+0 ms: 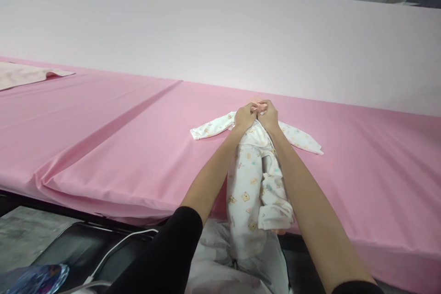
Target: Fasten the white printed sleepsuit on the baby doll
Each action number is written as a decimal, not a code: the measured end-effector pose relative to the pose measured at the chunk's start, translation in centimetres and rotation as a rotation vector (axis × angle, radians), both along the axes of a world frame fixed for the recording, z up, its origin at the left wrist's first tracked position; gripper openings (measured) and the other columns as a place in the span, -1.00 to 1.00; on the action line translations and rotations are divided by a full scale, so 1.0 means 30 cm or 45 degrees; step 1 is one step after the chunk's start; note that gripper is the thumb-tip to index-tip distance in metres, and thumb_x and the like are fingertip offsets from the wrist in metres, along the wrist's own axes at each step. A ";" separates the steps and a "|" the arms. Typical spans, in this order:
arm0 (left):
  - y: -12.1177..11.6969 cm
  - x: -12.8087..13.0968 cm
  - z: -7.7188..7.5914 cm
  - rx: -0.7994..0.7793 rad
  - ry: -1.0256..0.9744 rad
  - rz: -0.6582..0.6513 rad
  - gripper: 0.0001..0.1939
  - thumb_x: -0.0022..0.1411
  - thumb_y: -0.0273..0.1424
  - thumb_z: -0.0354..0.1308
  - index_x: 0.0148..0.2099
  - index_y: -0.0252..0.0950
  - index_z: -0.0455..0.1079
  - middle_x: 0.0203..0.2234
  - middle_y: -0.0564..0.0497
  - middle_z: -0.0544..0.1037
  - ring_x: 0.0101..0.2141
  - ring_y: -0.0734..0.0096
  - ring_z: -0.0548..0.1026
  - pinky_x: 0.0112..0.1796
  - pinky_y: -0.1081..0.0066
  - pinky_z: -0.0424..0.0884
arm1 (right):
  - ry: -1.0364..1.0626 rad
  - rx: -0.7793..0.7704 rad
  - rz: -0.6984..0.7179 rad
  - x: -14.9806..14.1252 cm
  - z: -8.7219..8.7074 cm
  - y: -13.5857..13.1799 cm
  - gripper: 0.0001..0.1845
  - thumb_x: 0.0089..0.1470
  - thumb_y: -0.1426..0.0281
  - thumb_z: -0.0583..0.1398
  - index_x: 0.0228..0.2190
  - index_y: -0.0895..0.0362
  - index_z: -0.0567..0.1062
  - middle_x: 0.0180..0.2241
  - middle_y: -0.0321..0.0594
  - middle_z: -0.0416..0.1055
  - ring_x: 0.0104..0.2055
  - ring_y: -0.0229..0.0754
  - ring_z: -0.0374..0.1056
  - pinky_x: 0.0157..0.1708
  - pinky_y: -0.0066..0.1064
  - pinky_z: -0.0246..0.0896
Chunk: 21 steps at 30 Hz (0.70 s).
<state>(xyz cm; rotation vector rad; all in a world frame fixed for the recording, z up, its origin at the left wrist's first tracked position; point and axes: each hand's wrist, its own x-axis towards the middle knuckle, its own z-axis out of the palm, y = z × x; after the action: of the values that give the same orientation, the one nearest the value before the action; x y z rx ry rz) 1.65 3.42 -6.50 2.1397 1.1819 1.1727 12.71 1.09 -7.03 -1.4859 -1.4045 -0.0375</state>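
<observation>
A baby doll [256,100] lies on its back, its head partly covered by my fingers. It wears a white baby romper [248,181] printed with small bears. Both sleeves spread outward, and one leg of the suit hangs past the table's front edge. At the neck of the suit, my left hand [245,116] has its fingers closed on the collar area. My right hand [268,114] pinches the same area from the other side, with the fingertips of both hands close together. What exactly lies between the fingertips is hidden. A peach-coloured foot tip shows below the right leg cuff.
Pink cloth [138,147] with raised folds covers the table. A white panel [206,32] stands along the back. At the far left lies a pale pink cloth [27,75]. A black chair [89,243] with a white cable [117,245] is at lower left.
</observation>
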 end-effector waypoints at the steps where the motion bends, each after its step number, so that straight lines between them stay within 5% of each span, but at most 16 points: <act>1: -0.001 0.001 0.003 -0.033 -0.003 0.006 -0.79 0.16 -0.37 0.02 -0.15 -0.15 0.40 -0.30 0.08 0.55 -0.23 0.36 0.47 -0.22 0.45 0.32 | -0.024 0.012 0.009 -0.001 -0.001 0.000 -0.67 -0.17 0.42 0.08 -0.25 0.12 0.34 -0.50 -0.31 0.34 -0.44 -0.18 0.28 -0.34 -0.38 0.17; 21: 0.035 0.004 -0.030 -0.146 -0.326 0.045 -0.93 -0.01 -0.50 0.12 -0.41 -0.24 0.30 -0.54 0.10 0.49 -0.44 0.43 0.45 -0.32 0.46 0.30 | -0.313 -0.203 -0.132 -0.057 0.034 -0.016 -0.60 -0.14 0.53 0.12 -0.17 0.11 0.34 -0.47 -0.24 0.38 -0.37 -0.10 0.28 -0.38 -0.37 0.11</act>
<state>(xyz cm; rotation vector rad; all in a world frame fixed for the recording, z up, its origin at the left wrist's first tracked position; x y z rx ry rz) 1.78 4.48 -7.39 1.8284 1.1459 1.3158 11.01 0.62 -5.99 -1.7320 -1.5529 -0.1819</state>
